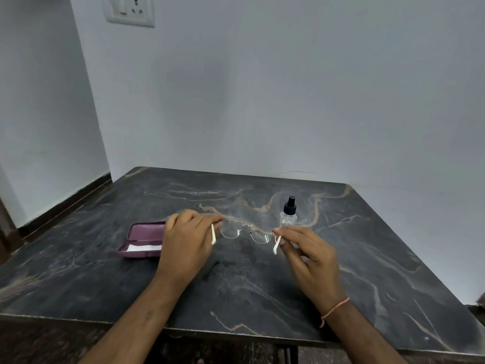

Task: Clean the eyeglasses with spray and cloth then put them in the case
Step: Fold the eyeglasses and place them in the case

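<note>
Thin-rimmed eyeglasses (246, 232) with clear lenses and cream temple tips are held just above the dark marble table (262, 285). My left hand (187, 241) pinches the left temple at the hinge, and my right hand (311, 254) pinches the right temple. A small clear spray bottle (288, 212) with a black nozzle stands upright just behind my right hand. To the left, partly hidden by my left hand, lies an open maroon glasses case (141, 239) with a white cloth (143, 248) inside.
The table stands in a corner, with a pale wall behind it and a wall socket (128, 10) high on the left. The table's front edge runs under my forearms. A thread band circles my right wrist (334, 310).
</note>
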Demonstrator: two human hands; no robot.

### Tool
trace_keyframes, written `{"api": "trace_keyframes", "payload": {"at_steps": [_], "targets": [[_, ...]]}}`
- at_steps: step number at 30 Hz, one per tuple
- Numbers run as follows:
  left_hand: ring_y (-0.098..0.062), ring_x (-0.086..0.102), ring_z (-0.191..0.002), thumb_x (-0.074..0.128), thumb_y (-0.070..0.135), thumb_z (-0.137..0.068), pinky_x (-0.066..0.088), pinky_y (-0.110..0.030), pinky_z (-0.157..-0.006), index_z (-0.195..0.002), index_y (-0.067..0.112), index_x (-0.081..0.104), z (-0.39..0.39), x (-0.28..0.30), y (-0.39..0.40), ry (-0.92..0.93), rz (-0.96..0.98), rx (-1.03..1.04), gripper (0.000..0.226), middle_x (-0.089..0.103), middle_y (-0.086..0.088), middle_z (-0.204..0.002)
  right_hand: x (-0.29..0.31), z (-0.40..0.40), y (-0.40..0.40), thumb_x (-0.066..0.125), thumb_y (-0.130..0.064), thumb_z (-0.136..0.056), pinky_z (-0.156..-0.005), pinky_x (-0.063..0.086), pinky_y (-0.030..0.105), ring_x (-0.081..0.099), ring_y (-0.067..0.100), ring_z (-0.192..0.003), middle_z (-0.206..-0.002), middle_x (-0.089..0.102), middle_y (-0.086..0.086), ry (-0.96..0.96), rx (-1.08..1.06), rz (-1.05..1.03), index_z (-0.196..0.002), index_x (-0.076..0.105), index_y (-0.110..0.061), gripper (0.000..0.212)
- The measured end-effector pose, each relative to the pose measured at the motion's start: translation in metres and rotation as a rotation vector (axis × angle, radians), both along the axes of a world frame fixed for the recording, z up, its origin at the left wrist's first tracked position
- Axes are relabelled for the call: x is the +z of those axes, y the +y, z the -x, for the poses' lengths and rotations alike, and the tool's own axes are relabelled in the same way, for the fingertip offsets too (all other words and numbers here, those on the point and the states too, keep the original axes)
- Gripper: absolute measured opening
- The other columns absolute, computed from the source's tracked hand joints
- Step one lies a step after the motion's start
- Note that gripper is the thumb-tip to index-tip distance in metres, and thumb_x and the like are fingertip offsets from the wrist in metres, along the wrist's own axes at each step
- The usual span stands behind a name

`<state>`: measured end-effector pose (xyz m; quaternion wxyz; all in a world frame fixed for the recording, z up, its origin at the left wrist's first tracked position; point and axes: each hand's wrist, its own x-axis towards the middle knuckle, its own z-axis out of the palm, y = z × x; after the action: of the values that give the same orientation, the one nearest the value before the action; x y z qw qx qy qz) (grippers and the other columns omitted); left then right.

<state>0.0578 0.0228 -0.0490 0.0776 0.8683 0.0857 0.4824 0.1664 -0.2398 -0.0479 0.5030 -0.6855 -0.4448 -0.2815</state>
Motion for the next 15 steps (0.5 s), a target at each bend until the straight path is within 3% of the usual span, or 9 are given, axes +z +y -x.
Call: {"api": "trace_keyframes", "payload": {"at_steps": [7, 10, 15], "targets": [[-0.014, 0.066, -0.095, 0.076, 0.029, -0.101, 0.047, -0.041, -0.088, -0.122, 0.029, 0.083, 0.0, -0.003, 0.009, -0.09, 0.021, -0.052, 0.022, 0.081, 0.021, -0.113, 0.012, -0.012, 0.029, 0.081, -0.021, -0.101, -0.075, 0.062, 0.035, 0.072, 0.011, -0.102, -0.115, 0.077, -0.02, -0.118, -0.007, -0.007, -0.119, 0.081, -0.02, 0.018], [-0.017, 0.067, -0.095, 0.083, 0.022, -0.099, 0.048, -0.042, -0.085, -0.123, 0.029, 0.083, 0.001, -0.003, 0.011, -0.082, 0.027, -0.057, 0.025, 0.081, 0.02, -0.114, 0.01, -0.022, 0.042, 0.082, -0.024, -0.102, -0.083, 0.058, 0.036, 0.07, 0.006, -0.103, -0.111, 0.079, -0.015, -0.233, 0.004, 0.04, -0.112, 0.083, -0.019, 0.011], [-0.02, 0.067, -0.094, 0.079, 0.02, -0.1, 0.048, -0.043, -0.081, -0.124, 0.027, 0.083, 0.001, -0.003, 0.012, -0.067, 0.014, -0.063, 0.025, 0.083, 0.016, -0.111, 0.001, -0.032, 0.05, 0.078, -0.021, -0.104, -0.087, 0.053, 0.032, 0.069, 0.018, -0.097, -0.111, 0.078, -0.006, -0.287, 0.023, 0.192, -0.118, 0.083, -0.016, 0.016]]}}
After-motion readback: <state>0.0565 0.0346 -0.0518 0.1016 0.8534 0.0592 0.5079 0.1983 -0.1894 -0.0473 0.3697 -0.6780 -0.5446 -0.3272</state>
